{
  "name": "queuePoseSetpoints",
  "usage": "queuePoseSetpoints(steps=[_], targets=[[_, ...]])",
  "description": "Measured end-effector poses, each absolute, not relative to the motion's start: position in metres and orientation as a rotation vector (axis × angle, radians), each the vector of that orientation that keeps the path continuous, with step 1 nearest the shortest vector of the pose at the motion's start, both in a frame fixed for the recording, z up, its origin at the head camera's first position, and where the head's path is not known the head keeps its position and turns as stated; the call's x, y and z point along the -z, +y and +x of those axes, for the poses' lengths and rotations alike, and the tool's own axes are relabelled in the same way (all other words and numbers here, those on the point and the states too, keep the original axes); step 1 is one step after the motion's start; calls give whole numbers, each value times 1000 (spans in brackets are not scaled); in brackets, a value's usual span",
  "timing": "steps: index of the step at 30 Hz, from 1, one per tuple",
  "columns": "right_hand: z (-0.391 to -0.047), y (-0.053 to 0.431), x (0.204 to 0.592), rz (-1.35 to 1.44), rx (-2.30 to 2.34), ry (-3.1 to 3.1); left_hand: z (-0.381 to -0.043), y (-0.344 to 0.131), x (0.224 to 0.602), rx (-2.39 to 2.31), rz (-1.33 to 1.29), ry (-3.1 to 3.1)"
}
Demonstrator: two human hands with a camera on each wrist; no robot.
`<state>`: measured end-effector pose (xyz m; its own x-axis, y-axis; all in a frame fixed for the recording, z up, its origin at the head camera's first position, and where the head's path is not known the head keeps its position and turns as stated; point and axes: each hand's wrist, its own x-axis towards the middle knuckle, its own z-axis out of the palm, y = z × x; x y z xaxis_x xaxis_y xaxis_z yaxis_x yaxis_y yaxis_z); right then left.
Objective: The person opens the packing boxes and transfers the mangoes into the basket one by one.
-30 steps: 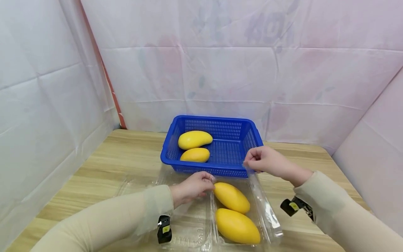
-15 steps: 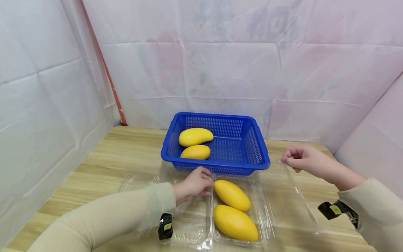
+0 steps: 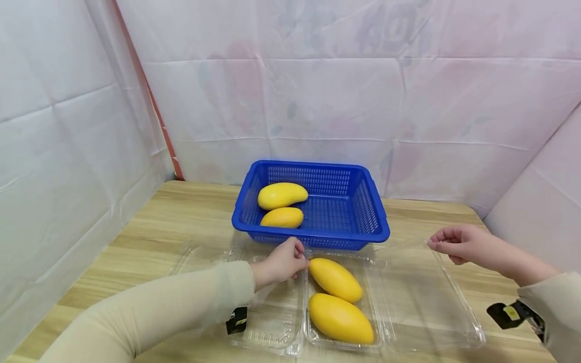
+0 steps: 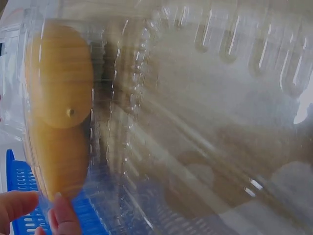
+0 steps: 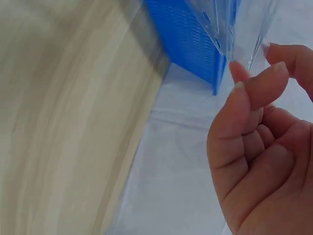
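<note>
A clear plastic clamshell box (image 3: 379,327) holds two yellow mangoes (image 3: 340,318) lying one behind the other. Its see-through lid (image 3: 422,307) is folded out to the right. My right hand (image 3: 469,248) pinches the lid's far corner between thumb and fingers; in the right wrist view that clear corner (image 5: 227,29) shows at the fingertips. At the box's back left corner, my left hand (image 3: 283,262) pinches the rim beside the rear mango. The left wrist view shows thumb and finger there, with both mangoes (image 4: 61,73) behind clear plastic.
A blue plastic basket (image 3: 313,236) stands behind the box with two more mangoes (image 3: 282,195) in its left side. Another clear plastic tray (image 3: 268,322) lies to the left, partly under my left arm. White cloth walls (image 3: 327,101) enclose the wooden table.
My right hand has swung the lid from near the basket's front right corner outward to the right, laying it down flatter. The left hand has stayed at the box's back left corner.
</note>
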<state>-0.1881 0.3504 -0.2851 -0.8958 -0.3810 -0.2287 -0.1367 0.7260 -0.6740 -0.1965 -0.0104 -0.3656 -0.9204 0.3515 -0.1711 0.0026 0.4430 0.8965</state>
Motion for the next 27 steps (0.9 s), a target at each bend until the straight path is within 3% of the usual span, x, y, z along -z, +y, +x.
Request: queuePoseSetpoints(steps=[6, 16, 23, 27], targets=[[-185, 351, 307, -522, 857, 2639, -197, -14, 366, -1573, 190, 2348], [-180, 354, 338, -408, 787, 2585, -194, -22, 361, -1545, 207, 2232], [-176, 352, 350, -372, 768, 2505, -186, -33, 349, -1419, 415, 2272], [-179, 352, 352, -366, 787, 2478, -191, -53, 328, -1303, 659, 2620]])
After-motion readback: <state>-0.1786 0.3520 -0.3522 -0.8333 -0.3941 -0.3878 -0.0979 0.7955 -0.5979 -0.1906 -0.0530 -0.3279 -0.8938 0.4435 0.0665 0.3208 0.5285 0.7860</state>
